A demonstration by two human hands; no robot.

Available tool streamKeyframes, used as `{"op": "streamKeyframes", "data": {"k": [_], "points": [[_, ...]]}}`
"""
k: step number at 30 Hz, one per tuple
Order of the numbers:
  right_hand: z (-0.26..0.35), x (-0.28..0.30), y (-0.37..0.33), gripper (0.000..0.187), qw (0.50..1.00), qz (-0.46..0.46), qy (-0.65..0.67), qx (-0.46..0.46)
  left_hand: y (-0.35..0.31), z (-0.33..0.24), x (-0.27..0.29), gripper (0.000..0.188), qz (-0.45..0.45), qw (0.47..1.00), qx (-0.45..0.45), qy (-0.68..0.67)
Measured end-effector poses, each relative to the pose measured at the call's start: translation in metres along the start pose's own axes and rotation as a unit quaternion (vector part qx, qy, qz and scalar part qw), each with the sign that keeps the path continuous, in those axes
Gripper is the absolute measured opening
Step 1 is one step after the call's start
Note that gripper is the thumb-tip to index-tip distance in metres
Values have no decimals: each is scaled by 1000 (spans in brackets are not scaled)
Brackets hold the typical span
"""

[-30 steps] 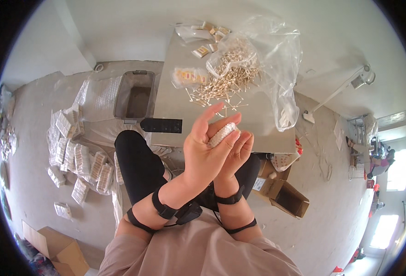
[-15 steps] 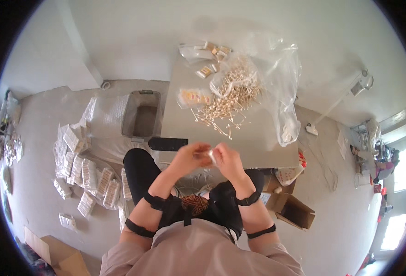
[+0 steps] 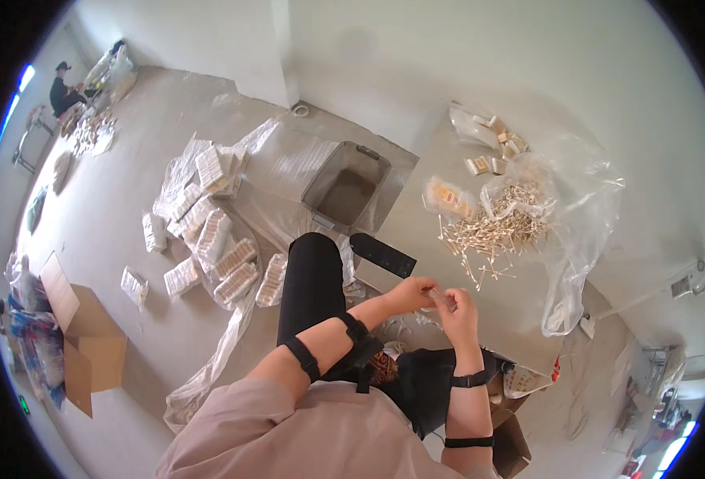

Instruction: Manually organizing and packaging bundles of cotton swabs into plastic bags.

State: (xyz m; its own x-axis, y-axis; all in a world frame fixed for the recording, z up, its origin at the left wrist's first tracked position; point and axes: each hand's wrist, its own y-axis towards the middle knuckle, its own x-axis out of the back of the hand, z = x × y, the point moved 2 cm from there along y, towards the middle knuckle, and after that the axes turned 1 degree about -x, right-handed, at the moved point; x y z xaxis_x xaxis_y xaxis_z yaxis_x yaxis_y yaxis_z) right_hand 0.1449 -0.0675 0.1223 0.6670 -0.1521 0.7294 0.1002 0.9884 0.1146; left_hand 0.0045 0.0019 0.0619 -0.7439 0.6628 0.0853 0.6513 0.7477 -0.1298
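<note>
My left hand (image 3: 413,295) and my right hand (image 3: 461,318) meet over the table's near edge. Their fingers are pinched around a small, thin, pale object (image 3: 442,300), blurred and too small to name. Beyond them on the grey table (image 3: 400,206) lies a loose heap of cotton swabs (image 3: 506,225), partly inside a clear plastic bag (image 3: 582,231). Left of the heap is a clear packet with yellow print (image 3: 450,198). Small packs of swabs (image 3: 478,165) sit farther back. A flat black object (image 3: 383,255) rests left of my hands.
A grey plastic bin (image 3: 314,191) stands left of the table. Several wrapped white bundles (image 3: 212,233) lie on plastic sheeting over the floor. An open cardboard box (image 3: 97,351) is at the far left, another (image 3: 512,447) at lower right. A person (image 3: 66,94) sits far off at upper left.
The view has swung left, so the table and hands appear farther right and the distant person comes into sight. My hands stay together, their fingers still around something small.
</note>
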Motion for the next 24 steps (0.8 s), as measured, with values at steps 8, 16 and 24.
{"op": "streamKeyframes", "data": {"k": [8,16,24], "points": [[-38,-24,1,12,991,-76,81,-69,18,18,-3,16,-18,994,-15,-111],[-34,-37,-2,8,985,-130,90,-74,19,22,1,14,-56,997,-47,16],[-40,-46,-7,10,977,-148,115,-97,13,26,-2,19,-73,997,-8,14]]}}
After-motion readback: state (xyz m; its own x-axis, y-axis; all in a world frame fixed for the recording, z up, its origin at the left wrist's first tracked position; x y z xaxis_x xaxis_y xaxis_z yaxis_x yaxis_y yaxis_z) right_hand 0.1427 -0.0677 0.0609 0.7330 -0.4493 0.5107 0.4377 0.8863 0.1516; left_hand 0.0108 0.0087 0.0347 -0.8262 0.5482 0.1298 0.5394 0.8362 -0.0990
